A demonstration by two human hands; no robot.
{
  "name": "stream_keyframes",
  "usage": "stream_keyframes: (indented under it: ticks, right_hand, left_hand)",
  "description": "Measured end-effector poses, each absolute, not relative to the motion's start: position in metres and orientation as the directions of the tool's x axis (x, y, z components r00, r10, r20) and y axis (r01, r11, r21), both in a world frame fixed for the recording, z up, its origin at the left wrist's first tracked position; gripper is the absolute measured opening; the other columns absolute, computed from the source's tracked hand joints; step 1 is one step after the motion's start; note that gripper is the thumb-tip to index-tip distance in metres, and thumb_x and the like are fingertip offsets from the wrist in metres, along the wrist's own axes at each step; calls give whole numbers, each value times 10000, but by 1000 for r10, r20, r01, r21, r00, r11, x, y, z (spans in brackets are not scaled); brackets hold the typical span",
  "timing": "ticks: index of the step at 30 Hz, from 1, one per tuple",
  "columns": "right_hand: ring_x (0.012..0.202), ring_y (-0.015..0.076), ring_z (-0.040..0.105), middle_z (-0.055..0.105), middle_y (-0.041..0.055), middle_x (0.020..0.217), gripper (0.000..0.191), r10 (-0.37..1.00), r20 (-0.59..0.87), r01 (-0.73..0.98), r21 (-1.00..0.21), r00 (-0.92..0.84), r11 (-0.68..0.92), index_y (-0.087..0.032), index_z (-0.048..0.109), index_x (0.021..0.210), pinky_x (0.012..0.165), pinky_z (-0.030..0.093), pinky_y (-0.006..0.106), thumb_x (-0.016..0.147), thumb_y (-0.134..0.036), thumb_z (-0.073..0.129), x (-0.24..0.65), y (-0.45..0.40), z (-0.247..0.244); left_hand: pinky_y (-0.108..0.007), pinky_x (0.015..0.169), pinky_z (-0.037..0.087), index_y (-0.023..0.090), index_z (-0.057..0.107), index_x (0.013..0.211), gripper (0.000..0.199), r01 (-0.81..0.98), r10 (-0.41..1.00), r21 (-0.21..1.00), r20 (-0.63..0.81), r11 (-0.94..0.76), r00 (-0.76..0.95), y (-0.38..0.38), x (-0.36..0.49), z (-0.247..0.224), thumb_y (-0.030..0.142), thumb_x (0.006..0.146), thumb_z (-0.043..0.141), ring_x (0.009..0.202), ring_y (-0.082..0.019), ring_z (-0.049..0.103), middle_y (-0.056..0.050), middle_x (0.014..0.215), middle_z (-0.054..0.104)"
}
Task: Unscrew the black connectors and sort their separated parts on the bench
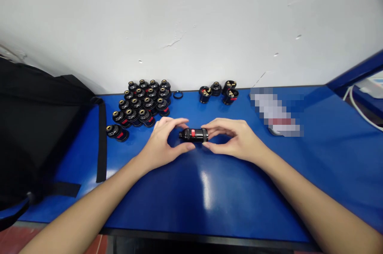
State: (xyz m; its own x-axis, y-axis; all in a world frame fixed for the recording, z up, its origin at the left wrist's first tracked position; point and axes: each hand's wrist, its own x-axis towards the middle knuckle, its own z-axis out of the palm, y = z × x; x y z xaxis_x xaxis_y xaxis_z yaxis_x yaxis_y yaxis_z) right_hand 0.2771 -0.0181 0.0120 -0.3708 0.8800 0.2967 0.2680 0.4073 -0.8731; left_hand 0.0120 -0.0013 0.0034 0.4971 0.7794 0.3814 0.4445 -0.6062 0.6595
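A black lamp holder [197, 135] with a red switch lies on its side between my hands, its narrow end pointing left. My right hand [231, 136] grips its wide right end between thumb and fingers, around a ring at the rim. Around the narrow end, my left hand [163, 142] has its thumb and fingers apart, with a gap showing between them and the lamp holder. Several finished-looking black lamp holders [137, 104] with brass tops stand upright in rows behind my left hand. Farther back, open socket bodies [205, 94] show brass contacts inside.
A loose black ring [178, 94] lies near the wall beside the rows. The black bag [38, 126] occupies the left side, its strap [102, 142] hanging over the blue table [179, 202]. A pixelated object [275, 112] lies at right. White cable [359, 106] curves at the far right.
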Motion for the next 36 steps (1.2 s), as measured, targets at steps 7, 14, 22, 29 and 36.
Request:
stream_keyframes:
  ticks: [7, 14, 22, 29, 36]
  right_hand:
    - [844, 217, 824, 810, 57, 985, 319, 873, 307, 308, -847, -379, 432, -208, 783, 1097, 847, 721, 340, 806, -305, 874, 279, -17, 11]
    - [745, 204, 818, 819, 29, 870, 286, 890, 246, 284, -886, -385, 367, -216, 778, 1034, 776, 727, 325, 786, -313, 882, 276, -18, 12]
    - [840, 217, 826, 811, 51, 980, 313, 867, 324, 311, -838, -379, 449, -211, 772, 1083, 837, 717, 332, 799, -291, 875, 280, -17, 14]
    - [827, 218, 815, 809, 49, 973, 305, 861, 304, 345, -822, -408, 454, -225, 777, 1073, 830, 716, 346, 808, -340, 874, 281, -16, 13]
    - [889, 216, 803, 784, 60, 1018, 264, 844, 322, 333, -812, -430, 480, -222, 760, 1097, 869, 705, 352, 853, -290, 836, 280, -18, 15]
  left_hand:
    - [-426, 943, 501, 259, 775, 1124, 198, 482, 819, 680, 336, -552, 465, 0, 11, 0, 381, 970, 756, 979, -225, 665, -41, 1029, 776]
    - [-427, 999, 517, 247, 672, 1236, 477, 331, 725, 674, 456, -660, 516, 4, 10, 3, 309, 829, 913, 1104, -252, 660, -76, 1171, 758]
    - [-423, 940, 495, 259, 770, 1137, 201, 519, 845, 686, 286, -510, 452, 0, 10, -3, 393, 999, 713, 975, -230, 664, -47, 1015, 739]
    - [-420, 1030, 499, 268, 694, 1251, 477, 356, 761, 711, 386, -606, 522, 1, 10, 2, 314, 828, 910, 1138, -253, 648, -59, 1200, 763]
    - [-429, 951, 491, 276, 784, 1148, 206, 529, 847, 682, 275, -506, 456, -1, 11, -1, 395, 1009, 692, 982, -231, 663, -43, 1019, 740]
